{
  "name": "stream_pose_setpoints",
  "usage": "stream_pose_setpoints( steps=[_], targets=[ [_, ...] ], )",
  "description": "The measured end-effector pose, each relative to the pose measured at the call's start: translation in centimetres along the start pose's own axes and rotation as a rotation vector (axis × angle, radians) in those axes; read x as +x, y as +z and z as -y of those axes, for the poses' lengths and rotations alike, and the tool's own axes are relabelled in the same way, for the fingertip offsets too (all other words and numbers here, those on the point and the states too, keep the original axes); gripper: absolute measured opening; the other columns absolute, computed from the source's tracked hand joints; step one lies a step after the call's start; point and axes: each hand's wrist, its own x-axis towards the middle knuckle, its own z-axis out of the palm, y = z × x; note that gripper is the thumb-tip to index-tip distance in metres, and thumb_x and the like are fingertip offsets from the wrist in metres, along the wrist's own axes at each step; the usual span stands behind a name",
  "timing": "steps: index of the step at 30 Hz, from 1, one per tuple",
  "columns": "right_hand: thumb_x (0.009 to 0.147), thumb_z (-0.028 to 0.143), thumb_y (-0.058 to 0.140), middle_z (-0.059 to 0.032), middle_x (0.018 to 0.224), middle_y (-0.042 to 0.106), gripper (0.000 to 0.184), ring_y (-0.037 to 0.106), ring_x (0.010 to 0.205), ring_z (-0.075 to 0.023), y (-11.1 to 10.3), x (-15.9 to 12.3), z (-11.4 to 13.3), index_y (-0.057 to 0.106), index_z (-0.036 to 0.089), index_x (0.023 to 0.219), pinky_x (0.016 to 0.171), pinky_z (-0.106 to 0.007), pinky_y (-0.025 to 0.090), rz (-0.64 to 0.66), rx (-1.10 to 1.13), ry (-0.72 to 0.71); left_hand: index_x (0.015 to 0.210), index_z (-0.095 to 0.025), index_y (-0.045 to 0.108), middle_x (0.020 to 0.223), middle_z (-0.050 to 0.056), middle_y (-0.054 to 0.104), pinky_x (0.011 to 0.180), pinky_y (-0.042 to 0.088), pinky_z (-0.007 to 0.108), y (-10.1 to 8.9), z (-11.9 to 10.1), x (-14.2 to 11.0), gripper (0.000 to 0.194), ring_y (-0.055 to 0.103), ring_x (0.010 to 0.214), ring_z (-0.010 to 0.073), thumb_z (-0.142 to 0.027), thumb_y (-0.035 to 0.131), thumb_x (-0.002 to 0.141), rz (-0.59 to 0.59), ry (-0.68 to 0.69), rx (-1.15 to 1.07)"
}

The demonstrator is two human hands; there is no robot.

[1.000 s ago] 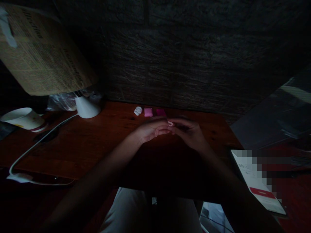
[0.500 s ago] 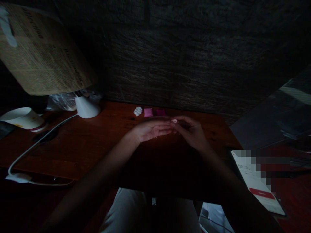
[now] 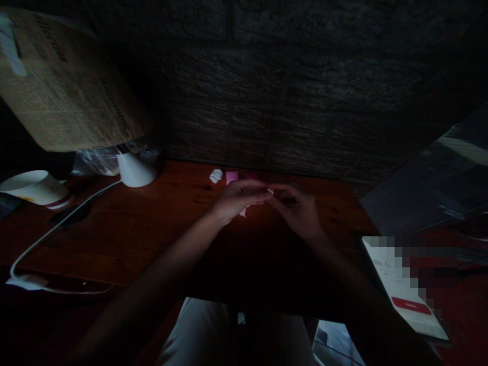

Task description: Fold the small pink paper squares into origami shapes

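My left hand and my right hand meet fingertip to fingertip above the wooden table. Between their pinched tips shows a small pale lump, partly hidden by the fingers; its material is too dim to make out. Below my left palm, a pale pinkish scrap peeks out; whether it lies on the table or touches the hand I cannot tell. Just behind the hands sit a crumpled white lump, a pink square block and a darker magenta square.
On the left stand a lamp with a newsprint shade, its white base and a tilted paper cup. A white cable runs over the table edge. To the right lies a lit tablet-like screen. A dark brick wall rises behind.
My left hand has turned from an open, palm-up pose to a pinch, thumb against fingers. My right hand stays nearly in place. The pale scrap under the left palm has come into view.
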Motion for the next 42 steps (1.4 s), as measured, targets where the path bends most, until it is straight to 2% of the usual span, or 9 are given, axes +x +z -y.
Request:
stream_pose_setpoints(
  steps=[6,11,16,21,26,31,34,37,42],
  targets=[
    [0.085,0.036,0.077,0.0003,0.076,0.069,0.028,0.061,0.061,-0.0137,0.1,0.1,0.0,0.078,0.025,0.111,0.059,-0.027,0.049,-0.019,0.052,0.038,0.09,-0.015,0.081,0.09,0.007,0.079,0.083,0.058,0.031,-0.2,0.1,0.1,0.035,0.074,0.085,0.017,-0.035,0.094,0.065,-0.003,0.04,0.066],
    [0.085,0.037,0.077,0.0009,0.073,0.07,0.031,0.063,0.06,-0.0141,-0.3,0.2,0.1,0.077,0.024,0.113,0.056,-0.027,0.049,0.044,0.196,0.104,0.09,-0.017,0.081,0.093,0.007,0.08,0.085,0.058,0.03,-0.3,-0.2,0.2,0.033,0.075,0.086,0.017,-0.039,0.092,0.068,-0.009,0.038,0.071],
    [0.086,0.037,0.077,-0.0014,0.081,0.076,0.027,0.067,0.063,-0.015,-0.2,0.3,0.2,0.078,0.025,0.11,0.06,-0.029,0.055,0.048,0.281,0.15,0.088,-0.016,0.081,0.091,0.006,0.08,0.085,0.059,0.03,-0.5,-0.2,0.2,0.033,0.074,0.083,0.0156,-0.038,0.093,0.067,-0.017,0.04,0.038],
    [0.083,0.037,0.079,-0.0004,0.081,0.077,0.02,0.07,0.071,-0.0158,0.0,0.5,0.2,0.08,0.026,0.1,0.068,-0.031,0.057,-0.02,0.338,0.148,0.091,-0.014,0.08,0.092,0.008,0.081,0.094,0.059,0.037,-0.6,0.1,0.4,0.04,0.076,0.087,0.019,-0.04,0.094,0.064,0.018,0.033,0.022],
    [0.078,0.042,0.083,-0.0004,0.079,0.078,0.025,0.069,0.07,-0.0157,0.2,0.7,0.2,0.081,0.027,0.098,0.056,-0.026,0.052,-0.065,0.478,0.306,0.092,-0.015,0.081,0.095,0.008,0.082,0.094,0.059,0.04,-0.1,0.0,0.2,0.042,0.077,0.09,0.0221,-0.037,0.096,0.06,0.044,0.108,0.064],
    [0.073,0.041,0.086,-0.0007,0.083,0.079,0.023,0.068,0.073,-0.0148,0.7,0.7,0.0,0.082,0.027,0.09,0.061,-0.026,0.054,-0.092,0.624,0.418,0.087,-0.016,0.08,0.093,0.006,0.082,0.095,0.059,0.039,0.4,0.2,0.2,0.035,0.077,0.09,0.0212,-0.034,0.095,0.062,0.038,0.259,0.144],
    [0.072,0.043,0.086,-0.0018,0.087,0.08,0.024,0.07,0.078,-0.0162,0.8,0.6,-0.1,0.082,0.027,0.09,0.065,-0.027,0.055,-0.083,0.665,0.44,0.087,-0.017,0.079,0.092,0.006,0.082,0.089,0.061,0.035,0.5,0.3,0.1,0.031,0.077,0.091,0.0212,-0.035,0.093,0.065,0.02,0.275,0.149],
    [0.073,0.042,0.086,-0.0019,0.093,0.081,0.025,0.073,0.086,-0.018,0.5,0.6,-0.1,0.082,0.029,0.094,0.07,-0.029,0.057,-0.04,0.7,0.435,0.089,-0.017,0.079,0.095,0.008,0.082,0.074,0.061,0.031,0.4,0.2,0.0,0.032,0.077,0.092,0.0236,-0.038,0.091,0.068,-0.014,0.246,0.156],
    [0.072,0.038,0.088,-0.0011,0.098,0.082,0.025,0.075,0.089,-0.019,0.0,0.8,0.1,0.082,0.03,0.095,0.074,-0.032,0.059,0.001,0.722,0.4,0.091,-0.017,0.079,0.092,0.009,0.081,0.055,0.053,0.024,0.4,0.0,-0.2,0.033,0.076,0.081,0.0214,-0.04,0.09,0.07,-0.061,0.211,0.15]
  ],
)
